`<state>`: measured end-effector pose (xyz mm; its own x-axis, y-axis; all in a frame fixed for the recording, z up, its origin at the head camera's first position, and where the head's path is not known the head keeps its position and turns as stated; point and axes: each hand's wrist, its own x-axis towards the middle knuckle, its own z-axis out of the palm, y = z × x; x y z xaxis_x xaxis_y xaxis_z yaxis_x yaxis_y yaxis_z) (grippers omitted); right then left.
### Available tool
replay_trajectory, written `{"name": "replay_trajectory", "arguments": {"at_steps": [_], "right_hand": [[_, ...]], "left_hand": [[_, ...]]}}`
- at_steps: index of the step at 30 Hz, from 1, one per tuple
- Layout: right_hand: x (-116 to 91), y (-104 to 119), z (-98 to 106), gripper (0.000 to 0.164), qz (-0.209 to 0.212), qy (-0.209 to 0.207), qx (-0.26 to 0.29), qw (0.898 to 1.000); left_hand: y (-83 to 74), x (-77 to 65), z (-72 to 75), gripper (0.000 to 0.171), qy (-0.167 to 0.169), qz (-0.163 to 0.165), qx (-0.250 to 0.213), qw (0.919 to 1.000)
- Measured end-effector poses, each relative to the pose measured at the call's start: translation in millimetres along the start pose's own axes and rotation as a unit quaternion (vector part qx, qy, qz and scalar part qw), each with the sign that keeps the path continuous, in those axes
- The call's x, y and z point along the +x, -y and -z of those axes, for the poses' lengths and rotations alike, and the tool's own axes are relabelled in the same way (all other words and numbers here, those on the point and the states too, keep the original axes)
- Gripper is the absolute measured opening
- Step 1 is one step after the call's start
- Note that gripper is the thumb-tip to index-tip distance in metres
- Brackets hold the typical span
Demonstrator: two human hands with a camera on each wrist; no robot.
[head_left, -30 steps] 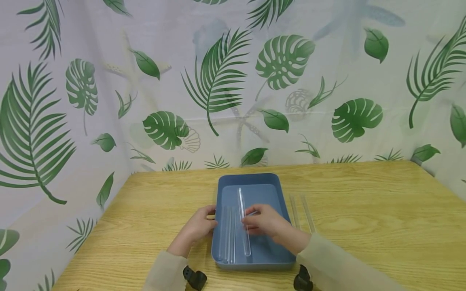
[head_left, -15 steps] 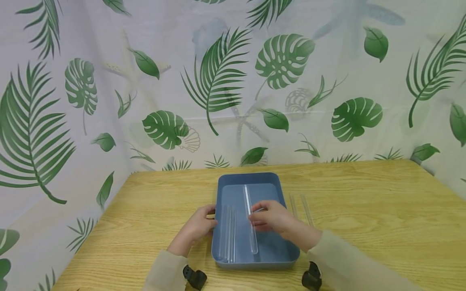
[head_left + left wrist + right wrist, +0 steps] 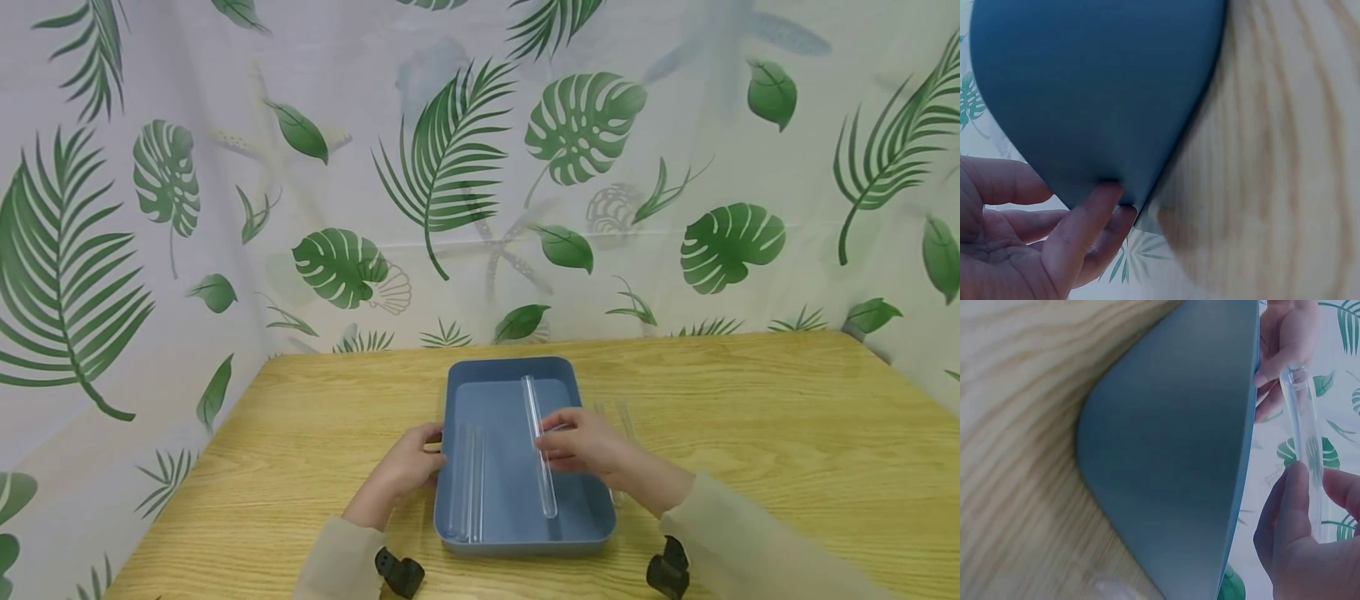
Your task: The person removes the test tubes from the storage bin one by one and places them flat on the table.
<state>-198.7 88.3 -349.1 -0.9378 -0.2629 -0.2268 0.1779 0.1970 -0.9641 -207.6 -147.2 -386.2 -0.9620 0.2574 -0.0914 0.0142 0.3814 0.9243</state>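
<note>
In the head view my right hand (image 3: 585, 446) pinches a clear test tube (image 3: 528, 400) between thumb and fingers, its rounded end toward me. It hangs lengthwise over the right half of a blue rectangular tray (image 3: 498, 492). The right wrist view shows the same test tube (image 3: 1300, 406) above the tray's rim. My left hand (image 3: 408, 462) is at the tray's left side, fingertips touching the outer wall, as the left wrist view shows with the fingers (image 3: 1085, 228) against the blue wall (image 3: 1104, 94). Several clear tubes (image 3: 470, 483) lie side by side in the tray's left part.
Right of the tray, more clear tubes (image 3: 626, 421) lie on the wooden table (image 3: 750, 433), partly hidden by my right hand and forearm. A leaf-printed curtain (image 3: 480, 183) hangs behind the table and along its left side.
My right hand has moved right with the test tube, from near the tray's middle to over its right half. The left hand has stayed at the tray's side.
</note>
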Motion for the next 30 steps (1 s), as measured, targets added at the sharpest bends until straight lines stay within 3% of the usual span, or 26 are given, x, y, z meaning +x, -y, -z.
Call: {"name": "replay_trajectory", "arguments": {"at_steps": [20, 30], "right_hand": [[-9, 0, 34, 0.036, 0.0, 0.008, -0.034, 0.999], [-13, -6, 54, 0.031, 0.008, 0.001, -0.04, 0.999]], "left_hand": [[-1.5, -2.1, 0.7, 0.049, 0.008, -0.003, 0.0, 1.0], [-1.8, -3.3, 0.8, 0.049, 0.006, -0.003, 0.0, 1.0]]}}
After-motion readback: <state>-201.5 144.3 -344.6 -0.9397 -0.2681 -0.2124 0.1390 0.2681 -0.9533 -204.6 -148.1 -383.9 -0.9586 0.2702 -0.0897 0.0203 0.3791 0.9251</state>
